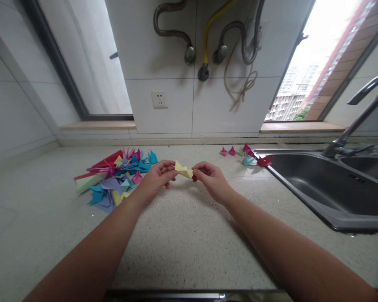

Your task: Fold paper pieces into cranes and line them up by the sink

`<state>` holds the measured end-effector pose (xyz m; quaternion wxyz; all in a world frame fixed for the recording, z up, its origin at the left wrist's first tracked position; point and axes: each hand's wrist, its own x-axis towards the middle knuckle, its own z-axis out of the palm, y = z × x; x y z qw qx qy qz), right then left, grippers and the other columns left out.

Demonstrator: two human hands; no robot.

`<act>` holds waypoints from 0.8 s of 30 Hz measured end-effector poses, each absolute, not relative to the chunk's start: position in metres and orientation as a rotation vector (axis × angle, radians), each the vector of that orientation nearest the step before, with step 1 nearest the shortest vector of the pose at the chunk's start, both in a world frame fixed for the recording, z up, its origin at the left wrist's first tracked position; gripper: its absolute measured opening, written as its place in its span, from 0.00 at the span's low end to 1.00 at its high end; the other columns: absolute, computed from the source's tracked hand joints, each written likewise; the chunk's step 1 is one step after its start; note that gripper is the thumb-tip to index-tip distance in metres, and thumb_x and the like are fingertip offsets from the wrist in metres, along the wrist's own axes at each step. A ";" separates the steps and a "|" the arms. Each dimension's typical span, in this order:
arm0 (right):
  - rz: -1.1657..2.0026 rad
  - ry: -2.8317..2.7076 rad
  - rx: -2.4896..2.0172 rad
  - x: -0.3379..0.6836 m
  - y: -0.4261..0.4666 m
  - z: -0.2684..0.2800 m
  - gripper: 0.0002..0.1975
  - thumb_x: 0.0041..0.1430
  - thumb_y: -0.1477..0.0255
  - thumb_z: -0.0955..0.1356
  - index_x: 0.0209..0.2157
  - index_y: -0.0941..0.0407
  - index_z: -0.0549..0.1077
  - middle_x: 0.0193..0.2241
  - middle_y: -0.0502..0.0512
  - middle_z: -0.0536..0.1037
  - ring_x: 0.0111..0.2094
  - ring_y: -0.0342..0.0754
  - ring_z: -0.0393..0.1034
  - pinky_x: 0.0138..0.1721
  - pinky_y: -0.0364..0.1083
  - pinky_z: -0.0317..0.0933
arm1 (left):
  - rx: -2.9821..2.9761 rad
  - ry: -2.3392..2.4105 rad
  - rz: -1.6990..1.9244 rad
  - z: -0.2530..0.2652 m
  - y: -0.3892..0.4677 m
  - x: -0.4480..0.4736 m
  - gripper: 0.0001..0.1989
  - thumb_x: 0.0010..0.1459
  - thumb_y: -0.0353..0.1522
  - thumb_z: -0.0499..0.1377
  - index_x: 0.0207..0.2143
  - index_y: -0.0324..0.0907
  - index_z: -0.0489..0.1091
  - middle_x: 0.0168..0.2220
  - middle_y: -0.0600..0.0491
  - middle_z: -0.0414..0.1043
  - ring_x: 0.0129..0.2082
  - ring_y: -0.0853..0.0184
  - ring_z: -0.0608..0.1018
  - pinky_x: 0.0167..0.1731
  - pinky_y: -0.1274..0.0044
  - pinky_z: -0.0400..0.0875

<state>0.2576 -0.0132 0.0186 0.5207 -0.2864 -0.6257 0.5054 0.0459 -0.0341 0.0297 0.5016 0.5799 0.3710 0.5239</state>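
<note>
"Fingers of the left hand (160, 174) — what have they got?"

"One end of a small pale-yellow folded paper (184, 170), pinched between thumb and fingertips. The right hand (211, 178) pinches the other end in much the same way."

"So both sets are drawn narrow?"

"Narrow, yes — the paper spans the gap between them, over the tabletop (182, 243)."

"And left of the fingers?"

"A heap of folded paper pieces (105, 202), red, blue, pink, purple and pale green, reaching close to the left hand."

"What about the other side?"

"Beyond the right hand and off to its right sits a loose cluster of folded shapes (232, 151): pinks, a light blue, a deep red. That red one overlaps the edge of the sink (318, 184) in this view. Farther right, the tap (370, 100) rises."

"Anything straight ahead?"

"Past the left fingers, a wall socket (159, 100); higher up, a yellow pipe (205, 42) between two ribbed hoses (173, 32)."
</note>
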 end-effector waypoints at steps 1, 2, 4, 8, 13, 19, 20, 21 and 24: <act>1.208 -1.506 -0.689 0.257 -0.014 0.019 0.11 0.55 0.65 0.71 0.35 0.57 0.72 0.27 0.52 0.75 0.30 0.43 0.70 0.36 0.45 0.64 | 1.415 0.908 1.270 0.029 -0.034 0.046 0.22 0.51 0.39 0.66 0.46 0.40 0.68 0.37 0.50 0.71 0.30 0.70 0.74 0.20 0.83 0.63; 1.203 -1.512 -0.695 0.257 -0.015 0.021 0.11 0.55 0.65 0.71 0.35 0.57 0.72 0.27 0.52 0.76 0.30 0.43 0.70 0.36 0.45 0.64 | 1.427 0.922 1.274 0.029 -0.033 0.046 0.21 0.51 0.39 0.66 0.45 0.40 0.68 0.36 0.50 0.72 0.30 0.70 0.74 0.20 0.83 0.63; 1.183 -1.525 -0.707 0.256 -0.018 0.023 0.11 0.54 0.65 0.71 0.34 0.57 0.72 0.27 0.52 0.75 0.30 0.43 0.70 0.35 0.45 0.64 | 1.440 0.943 1.285 0.030 -0.033 0.046 0.20 0.51 0.39 0.66 0.44 0.39 0.70 0.35 0.50 0.72 0.30 0.69 0.74 0.20 0.82 0.63; 1.113 -1.553 -0.724 0.256 -0.021 0.028 0.11 0.53 0.65 0.72 0.33 0.57 0.72 0.27 0.52 0.75 0.30 0.42 0.68 0.35 0.45 0.63 | 1.441 0.941 1.287 0.033 -0.035 0.046 0.18 0.53 0.39 0.64 0.43 0.39 0.71 0.37 0.49 0.72 0.31 0.69 0.73 0.20 0.82 0.64; 0.999 -1.607 -0.721 0.257 -0.020 0.027 0.10 0.53 0.66 0.72 0.33 0.57 0.73 0.30 0.53 0.75 0.31 0.43 0.68 0.35 0.44 0.62 | 1.448 0.942 1.270 0.034 -0.035 0.046 0.18 0.53 0.40 0.64 0.43 0.39 0.71 0.38 0.48 0.73 0.30 0.70 0.73 0.20 0.82 0.64; 0.875 -1.676 -0.729 0.259 -0.018 0.022 0.09 0.55 0.65 0.71 0.35 0.57 0.73 0.32 0.55 0.76 0.33 0.44 0.70 0.37 0.46 0.64 | 1.433 0.960 1.265 0.036 -0.037 0.047 0.19 0.52 0.41 0.64 0.43 0.39 0.71 0.38 0.48 0.73 0.31 0.69 0.74 0.20 0.82 0.64; 0.862 -1.681 -0.731 0.259 -0.018 0.021 0.10 0.55 0.65 0.71 0.35 0.56 0.73 0.33 0.55 0.76 0.34 0.44 0.70 0.38 0.46 0.64 | 1.430 0.959 1.270 0.036 -0.037 0.047 0.20 0.52 0.41 0.64 0.43 0.39 0.72 0.38 0.48 0.73 0.31 0.69 0.74 0.20 0.82 0.64; 0.851 -1.685 -0.732 0.259 -0.017 0.021 0.10 0.55 0.65 0.71 0.35 0.56 0.74 0.33 0.55 0.76 0.34 0.45 0.70 0.38 0.46 0.64 | 1.427 0.959 1.273 0.036 -0.037 0.047 0.20 0.52 0.41 0.65 0.43 0.39 0.71 0.38 0.48 0.73 0.30 0.69 0.74 0.20 0.82 0.64; 0.837 -1.699 -0.728 0.259 -0.017 0.020 0.09 0.56 0.66 0.71 0.35 0.56 0.74 0.33 0.55 0.77 0.34 0.45 0.71 0.38 0.46 0.64 | 1.424 0.958 1.273 0.035 -0.036 0.047 0.20 0.52 0.41 0.65 0.44 0.39 0.71 0.38 0.48 0.73 0.31 0.69 0.75 0.20 0.82 0.64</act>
